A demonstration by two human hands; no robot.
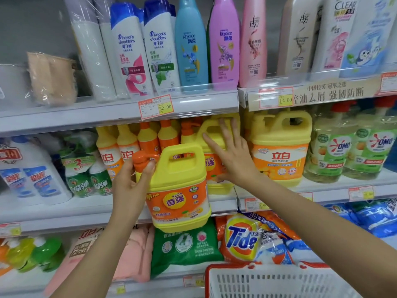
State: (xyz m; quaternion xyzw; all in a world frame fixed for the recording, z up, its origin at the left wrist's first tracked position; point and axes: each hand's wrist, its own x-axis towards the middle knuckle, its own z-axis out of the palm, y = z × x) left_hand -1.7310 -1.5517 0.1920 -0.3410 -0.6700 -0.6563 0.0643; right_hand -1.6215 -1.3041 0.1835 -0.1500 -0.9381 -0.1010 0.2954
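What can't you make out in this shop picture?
All in the head view:
Label of the shelf jug: hidden by right hand and held jug.
The basket: cut off by bottom edge, contents unseen.
One price tag: blurred, unreadable.
The pump: partly covered by left hand.

Our left hand grips a yellow jug of dish soap by its left side, with the thumb just below its orange pump cap. The jug hangs upright in front of a shop shelf edge. Just behind the jug, to its right, our right hand lies with straight, spread fingers against a second jug on the shelf. Farther right of the jug stands a larger jug. Above the jug, shampoo bottles stand in a row. Directly below it lies a green bag, with an orange detergent bag beside that. Lower right of the jug sits a white basket with a red rim.
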